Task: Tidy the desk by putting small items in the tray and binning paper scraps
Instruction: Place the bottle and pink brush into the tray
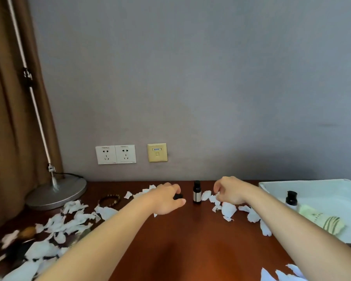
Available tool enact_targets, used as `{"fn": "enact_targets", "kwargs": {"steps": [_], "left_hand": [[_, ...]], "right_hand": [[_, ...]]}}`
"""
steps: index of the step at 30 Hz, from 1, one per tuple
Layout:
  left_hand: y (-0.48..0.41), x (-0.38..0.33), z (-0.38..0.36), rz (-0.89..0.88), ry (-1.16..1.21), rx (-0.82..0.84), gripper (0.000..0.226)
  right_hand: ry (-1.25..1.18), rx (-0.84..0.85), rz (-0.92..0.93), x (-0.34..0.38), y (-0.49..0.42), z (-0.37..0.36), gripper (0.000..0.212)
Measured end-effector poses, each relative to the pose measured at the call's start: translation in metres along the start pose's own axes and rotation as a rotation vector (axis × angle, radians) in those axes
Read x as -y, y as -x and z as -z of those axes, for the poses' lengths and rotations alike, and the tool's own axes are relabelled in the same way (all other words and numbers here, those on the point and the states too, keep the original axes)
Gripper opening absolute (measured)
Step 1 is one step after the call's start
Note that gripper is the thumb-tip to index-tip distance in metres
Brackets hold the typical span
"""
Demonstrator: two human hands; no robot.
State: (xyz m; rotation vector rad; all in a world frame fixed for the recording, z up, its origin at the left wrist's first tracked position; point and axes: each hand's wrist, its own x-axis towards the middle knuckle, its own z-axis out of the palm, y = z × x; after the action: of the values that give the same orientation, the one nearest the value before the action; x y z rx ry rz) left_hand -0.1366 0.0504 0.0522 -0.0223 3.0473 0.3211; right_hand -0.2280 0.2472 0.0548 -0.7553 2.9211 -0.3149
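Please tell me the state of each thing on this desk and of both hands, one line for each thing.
left hand: closed on a small black item, on the desk
right hand: fingers curled at paper scraps
small dark bottle: upright, capped, between the hands
tray: holds a black-capped bottle and a pale pouch
bead bracelet: lying on desk, outside tray
lamp: standing at left

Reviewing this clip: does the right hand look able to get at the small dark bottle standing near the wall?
Probably yes. The right hand is just right of the dark bottle, with only paper scraps lying flat between them. The left hand, on its other side, blocks nothing.
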Motion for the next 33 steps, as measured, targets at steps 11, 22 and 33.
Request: {"fn": "enact_targets", "kwargs": {"steps": [11, 22, 33], "left_hand": [[-0.098, 0.004, -0.035, -0.052, 0.082, -0.024, 0.076], [-0.132, -0.01, -0.046, -0.047, 0.135, -0.311, 0.027], [-0.104, -0.01, -0.024, -0.055, 0.22, -0.387, 0.017]], "right_hand": [[0.019, -0.164, -0.191, -0.054, -0.077, -0.026, 0.055], [-0.03, -0.11, -0.12, -0.074, -0.11, -0.038, 0.044], [-0.034, -0.335, -0.096, -0.067, -0.085, -0.014, 0.038]]}}
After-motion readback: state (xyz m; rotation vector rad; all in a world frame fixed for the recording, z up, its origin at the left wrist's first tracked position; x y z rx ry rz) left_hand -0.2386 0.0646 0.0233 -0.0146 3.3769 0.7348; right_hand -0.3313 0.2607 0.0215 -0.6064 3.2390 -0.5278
